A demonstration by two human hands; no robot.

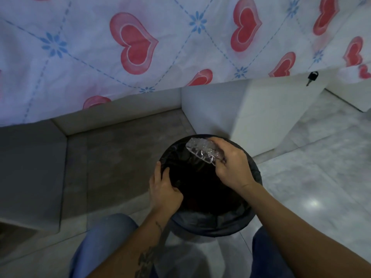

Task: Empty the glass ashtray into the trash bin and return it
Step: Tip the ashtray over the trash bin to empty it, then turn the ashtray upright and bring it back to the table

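A round trash bin lined with a black bag stands on the floor between my knees. My right hand holds the clear cut-glass ashtray tipped on its side over the bin's far rim, its hollow facing into the dark opening. My left hand grips the bag and rim at the bin's left side. The inside of the bin is too dark to make out.
A bed with a white sheet printed with red hearts and blue flowers fills the top. A white cabinet with a key in its lock stands behind the bin. Glossy marble floor spreads to the right.
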